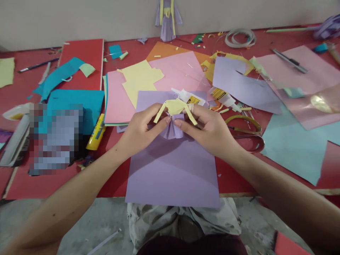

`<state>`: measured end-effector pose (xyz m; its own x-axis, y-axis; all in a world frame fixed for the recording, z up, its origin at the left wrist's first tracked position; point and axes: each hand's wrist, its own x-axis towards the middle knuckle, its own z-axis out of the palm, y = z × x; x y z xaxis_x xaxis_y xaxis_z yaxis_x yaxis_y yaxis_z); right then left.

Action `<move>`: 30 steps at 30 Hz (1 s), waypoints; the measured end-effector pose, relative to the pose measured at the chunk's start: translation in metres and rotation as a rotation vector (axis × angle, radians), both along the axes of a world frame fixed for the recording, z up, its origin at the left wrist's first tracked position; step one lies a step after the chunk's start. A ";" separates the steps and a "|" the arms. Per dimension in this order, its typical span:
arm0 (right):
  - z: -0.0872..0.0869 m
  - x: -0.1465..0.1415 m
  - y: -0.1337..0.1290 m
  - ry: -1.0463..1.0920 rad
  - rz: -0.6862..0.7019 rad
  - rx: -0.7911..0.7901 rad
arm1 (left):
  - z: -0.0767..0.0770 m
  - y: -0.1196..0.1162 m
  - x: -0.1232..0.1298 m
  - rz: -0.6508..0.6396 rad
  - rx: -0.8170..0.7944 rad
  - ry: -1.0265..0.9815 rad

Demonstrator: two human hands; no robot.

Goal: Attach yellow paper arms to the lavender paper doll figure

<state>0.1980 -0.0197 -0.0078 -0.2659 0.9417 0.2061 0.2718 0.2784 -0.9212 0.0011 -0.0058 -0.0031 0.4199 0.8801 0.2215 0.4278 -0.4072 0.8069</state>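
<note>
Leftmost, one yellow glue tube lies on the red table. Next, the left hand and right hand both pinch one small folded paper dress, yellow top and pleated lilac skirt, above one smooth lilac sheet. Rightward, one pair of scissors rests.

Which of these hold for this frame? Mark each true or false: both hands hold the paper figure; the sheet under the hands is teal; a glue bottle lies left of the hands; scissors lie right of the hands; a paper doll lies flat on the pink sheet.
1. Both hands, left hand and right hand, hold the paper figure. True.
2. The sheet under the hands is teal. False: it is purple.
3. A glue bottle lies left of the hands. True.
4. Scissors lie right of the hands. True.
5. A paper doll lies flat on the pink sheet. False: it stands against the wall.
</note>
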 end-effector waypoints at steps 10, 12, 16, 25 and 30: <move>0.001 0.000 0.000 0.000 0.002 -0.020 | 0.001 0.001 -0.001 -0.003 0.029 0.037; 0.002 0.000 0.000 0.003 0.004 -0.023 | 0.000 0.001 -0.001 -0.005 0.042 0.051; 0.002 0.000 0.001 -0.004 -0.002 -0.018 | -0.001 0.001 -0.001 -0.009 0.059 0.070; 0.002 0.001 0.000 -0.039 0.000 -0.022 | 0.002 0.000 0.000 -0.019 0.048 0.102; 0.002 0.002 0.000 -0.062 -0.004 -0.033 | 0.002 0.000 0.000 -0.014 0.028 0.120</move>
